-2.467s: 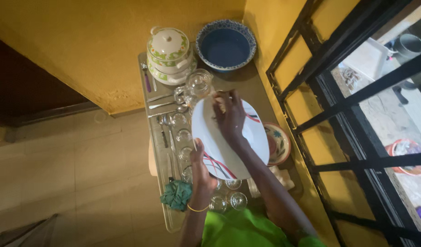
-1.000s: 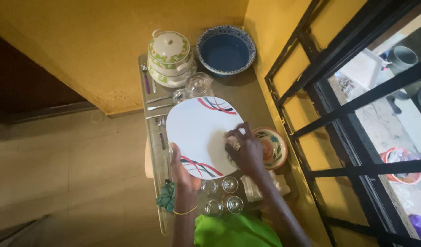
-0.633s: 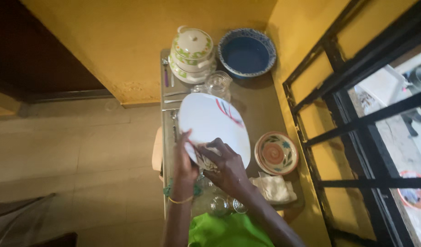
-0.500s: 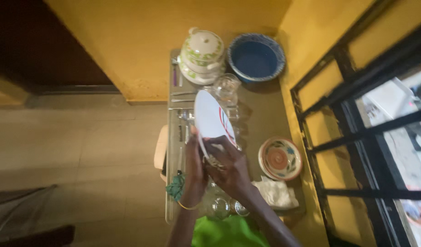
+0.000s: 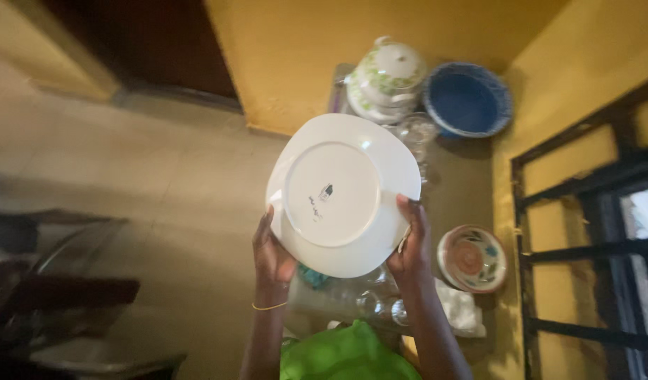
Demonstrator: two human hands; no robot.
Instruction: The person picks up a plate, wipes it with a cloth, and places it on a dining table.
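The plate (image 5: 334,193) looked like glossy white ceramic, smooth underneath. The tumblers (image 5: 380,304) were clear glass. The wall (image 5: 296,49) was matt and rough.

Place: a corner of a home where crockery is kept.
Walls: mustard-yellow painted plaster (image 5: 296,49), with a black metal window grille (image 5: 591,232) at the right.
Floor: pale tiles (image 5: 155,183), dimly lit.
Surface: a narrow table (image 5: 464,204) against the corner.
Crockery: a white lidded tureen with green flowers (image 5: 388,77), a blue round basin (image 5: 467,100), a red-patterned small bowl (image 5: 472,257), clear drinking glasses (image 5: 380,302).
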